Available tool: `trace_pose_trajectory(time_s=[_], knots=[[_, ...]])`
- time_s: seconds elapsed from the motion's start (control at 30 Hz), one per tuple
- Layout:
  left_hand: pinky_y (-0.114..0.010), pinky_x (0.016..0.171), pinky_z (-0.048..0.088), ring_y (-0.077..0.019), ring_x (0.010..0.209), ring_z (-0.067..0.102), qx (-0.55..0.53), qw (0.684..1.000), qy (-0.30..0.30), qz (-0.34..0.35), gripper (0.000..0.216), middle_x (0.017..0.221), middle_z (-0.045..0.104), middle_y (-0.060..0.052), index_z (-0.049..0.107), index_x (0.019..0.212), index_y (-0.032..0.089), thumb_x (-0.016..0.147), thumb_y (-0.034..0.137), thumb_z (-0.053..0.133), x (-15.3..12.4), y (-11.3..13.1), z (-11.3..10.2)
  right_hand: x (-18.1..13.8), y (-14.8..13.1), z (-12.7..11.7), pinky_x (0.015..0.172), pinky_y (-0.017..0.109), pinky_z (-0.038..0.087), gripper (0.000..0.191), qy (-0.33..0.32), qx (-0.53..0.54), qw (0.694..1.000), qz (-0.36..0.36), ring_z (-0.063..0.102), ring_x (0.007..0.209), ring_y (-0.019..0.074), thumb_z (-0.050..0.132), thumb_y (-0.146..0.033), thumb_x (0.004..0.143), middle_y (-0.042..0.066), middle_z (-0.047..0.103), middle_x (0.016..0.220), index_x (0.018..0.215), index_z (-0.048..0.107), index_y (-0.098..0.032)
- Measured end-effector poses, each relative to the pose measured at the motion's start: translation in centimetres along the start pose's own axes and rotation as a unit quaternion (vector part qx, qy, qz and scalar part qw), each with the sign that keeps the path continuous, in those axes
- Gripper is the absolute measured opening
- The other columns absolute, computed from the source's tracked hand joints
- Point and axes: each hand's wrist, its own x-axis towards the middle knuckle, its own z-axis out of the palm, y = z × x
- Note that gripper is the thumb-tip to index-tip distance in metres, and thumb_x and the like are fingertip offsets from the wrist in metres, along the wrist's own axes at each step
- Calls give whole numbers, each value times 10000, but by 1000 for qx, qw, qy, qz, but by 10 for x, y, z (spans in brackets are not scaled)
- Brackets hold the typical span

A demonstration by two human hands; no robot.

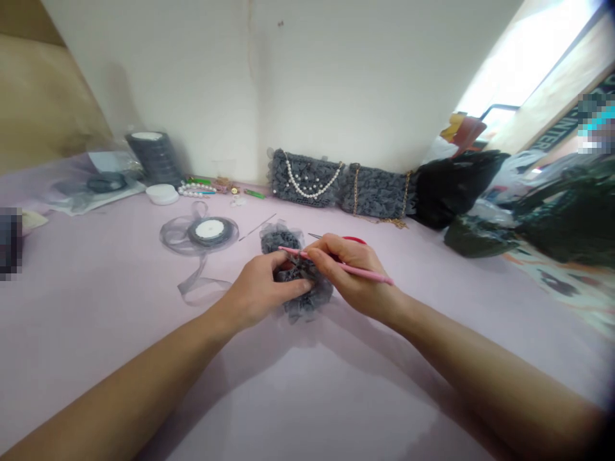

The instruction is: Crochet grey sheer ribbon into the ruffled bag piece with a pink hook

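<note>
A ruffled grey ribbon crochet piece [307, 301] is held above the pink cloth, near the middle of the view. My left hand [262, 285] grips it from the left, thumb lying across its front. In my right hand [348, 266] is a pink crochet hook [368, 274], pinched like a pen, its tip at the upper part of the ruffled piece. Left of my hands lies a spool of grey sheer ribbon [210, 232], with a loose ribbon loop [204, 288] trailing towards the work. Red-handled scissors [355, 240] lie partly hidden behind my right hand.
Against the wall stand a grey ruffled bag with pearls [307, 179] and another with a gold chain [377, 192]. Stacked ribbon spools [154, 160], a white round lid [162, 194] and small beads are at the back left. A black plastic bag [451, 186] sits right.
</note>
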Motion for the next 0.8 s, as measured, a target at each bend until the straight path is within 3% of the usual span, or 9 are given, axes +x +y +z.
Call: trace_pose_trajectory(time_s=[0.07, 0.17, 0.3, 0.43, 0.57, 0.67, 0.8], knots=[[-325, 739, 467, -211, 841, 634, 61, 998, 26, -2, 343, 904, 708, -22, 710, 985, 185, 743, 422, 758, -2, 2, 3, 0, -8, -2, 473, 242, 299, 374, -41, 16, 997, 57, 416, 513, 86, 487, -377, 975, -46, 477, 569, 648, 434, -202], [-330, 770, 474, -211, 866, 638, 85, 996, 26, 23, 351, 952, 717, -22, 724, 1012, 207, 772, 463, 726, -2, 4, 2, 1, -10, -2, 478, 233, 327, 396, -68, 74, 991, 85, 473, 514, 87, 456, -384, 985, -48, 492, 550, 634, 412, -205], [-350, 864, 455, -225, 973, 620, 82, 991, 19, 101, 370, 1049, 709, -44, 745, 1093, 227, 869, 487, 606, 4, 5, -20, 4, -1, -4, 530, 241, 375, 393, -43, 133, 987, 81, 524, 541, 98, 450, -356, 985, -41, 557, 548, 624, 442, -204], [-372, 957, 407, -239, 1052, 586, 99, 983, 95, 122, 356, 1072, 691, -60, 738, 1124, 192, 913, 397, 538, 9, 5, -43, 4, 6, -6, 538, 245, 370, 387, -23, 149, 986, 64, 524, 549, 95, 443, -296, 979, -41, 562, 561, 605, 457, -201], [-329, 852, 453, -184, 915, 596, 7, 983, 128, 129, 604, 983, 654, -26, 472, 1451, 228, 871, 324, 606, 9, 3, -39, 3, 9, -4, 543, 247, 391, 356, -35, 177, 982, 63, 532, 557, 103, 448, -337, 983, -39, 577, 583, 652, 469, -206], [-302, 838, 470, -164, 900, 615, -96, 982, 96, 134, 801, 962, 655, -24, 278, 1544, 224, 836, 266, 652, 7, 5, -26, 2, 11, -2, 569, 253, 423, 327, -44, 209, 975, 59, 555, 587, 113, 452, -369, 984, -33, 591, 614, 705, 503, -206], [-291, 773, 482, -145, 812, 624, -178, 979, 34, 91, 927, 921, 678, -20, 139, 1574, 241, 825, 256, 685, 4, 5, -17, 1, 12, -1, 593, 264, 446, 330, -55, 203, 977, 33, 568, 611, 121, 464, -398, 980, -19, 607, 644, 739, 555, -192]])
